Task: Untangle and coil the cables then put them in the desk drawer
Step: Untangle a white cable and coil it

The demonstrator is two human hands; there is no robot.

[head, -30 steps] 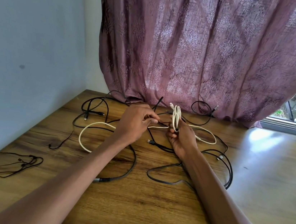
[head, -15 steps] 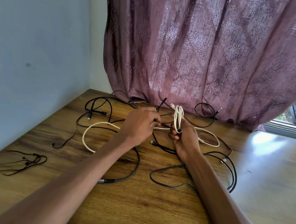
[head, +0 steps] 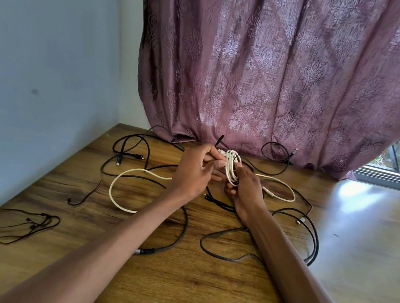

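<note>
No brand, label or writing readable anywhere. Right hand [head: 245, 191] curled round a small upright coil of white cable [head: 232, 167], raised over the far middle of the wooden desk [head: 176, 288], thumb and fingers wrapped about the lower loops. Left hand [head: 194, 173] just beside it, fingertips pinching the same white cable at the coil's left edge. Uncoiled remainder of that cable trailing in one wide loop to the left under the left forearm, and in a second loop to the right of the right hand, flat on the desk. Black cables [head: 177, 240] sprawled around and beneath both forearms, crossing one another: loops far left with two plug ends, a thick loop near centre ending in a metal connector, more loops right. Black earphones [head: 31, 224] lying apart near the left edge, and a short black strand [head: 85, 196] between them and the tangle. Mauve patterned curtain [head: 268, 71] hanging behind, hem touching the far cables. Pale blue wall [head: 39, 66] left; window frame [head: 394, 175] far right.
</note>
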